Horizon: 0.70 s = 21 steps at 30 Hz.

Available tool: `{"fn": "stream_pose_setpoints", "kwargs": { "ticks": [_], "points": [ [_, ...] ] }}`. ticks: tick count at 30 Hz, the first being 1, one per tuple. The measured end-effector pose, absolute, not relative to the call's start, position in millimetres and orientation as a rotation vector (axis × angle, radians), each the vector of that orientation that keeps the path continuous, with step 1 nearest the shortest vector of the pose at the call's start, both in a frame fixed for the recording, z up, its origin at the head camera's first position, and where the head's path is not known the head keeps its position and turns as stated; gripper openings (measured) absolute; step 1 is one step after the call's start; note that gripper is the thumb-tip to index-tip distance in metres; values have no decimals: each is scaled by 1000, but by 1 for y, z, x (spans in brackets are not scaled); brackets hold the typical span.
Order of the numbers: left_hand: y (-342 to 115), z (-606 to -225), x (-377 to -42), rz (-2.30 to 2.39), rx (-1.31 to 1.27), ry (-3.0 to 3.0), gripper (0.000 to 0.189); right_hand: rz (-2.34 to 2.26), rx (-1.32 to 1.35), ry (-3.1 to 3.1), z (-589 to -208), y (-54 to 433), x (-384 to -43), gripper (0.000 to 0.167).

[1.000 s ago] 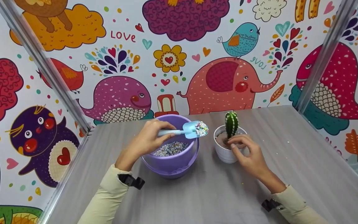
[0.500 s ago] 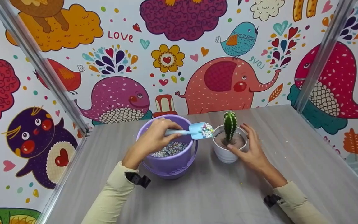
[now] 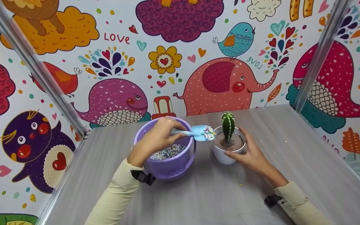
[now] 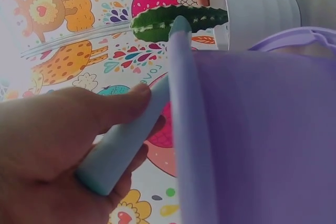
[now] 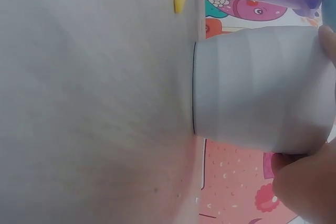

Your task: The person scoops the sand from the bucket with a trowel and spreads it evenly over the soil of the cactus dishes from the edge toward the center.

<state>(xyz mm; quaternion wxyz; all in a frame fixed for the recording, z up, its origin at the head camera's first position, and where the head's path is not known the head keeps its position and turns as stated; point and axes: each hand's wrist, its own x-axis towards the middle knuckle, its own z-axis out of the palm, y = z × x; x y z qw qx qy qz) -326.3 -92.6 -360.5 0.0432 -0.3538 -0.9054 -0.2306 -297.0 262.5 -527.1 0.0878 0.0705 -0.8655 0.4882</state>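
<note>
My left hand [image 3: 156,137] grips the handle of a light blue toy shovel [image 3: 199,132] above the purple bucket [image 3: 170,167]. Small multicoloured pebbles [image 3: 210,133] lie on the shovel's blade, its tip right at the left rim of a white plant pot [image 3: 225,155]. A green cactus [image 3: 228,125] stands upright in the pot's brown soil [image 3: 237,142]. With thumb at the near side and fingers along the right rim, my right hand [image 3: 255,157] holds the pot. In the left wrist view, the bucket's wall [image 4: 262,129] hides the blade.
More pebbles [image 3: 170,151] fill the bottom of the bucket. A yellow bit [image 5: 179,2] and a few pale ones lie on the grey wooden table [image 3: 217,197]. Behind the table rises a cartoon-printed wall [image 3: 195,50] with metal posts at the corners.
The left hand has moved right with the loaded shovel, from over the bucket to the pot's rim. My right hand has gone from the soil beside the cactus to the pot's rim.
</note>
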Motion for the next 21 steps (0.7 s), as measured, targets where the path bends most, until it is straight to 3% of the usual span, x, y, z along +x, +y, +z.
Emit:
{"fn": "stream_pose_setpoints", "kwargs": {
  "ticks": [21],
  "points": [
    [-74,-356,-336,-667,-1117,-2793,18,1417,181,-2614,-523,273,-300,119]
  ]
}}
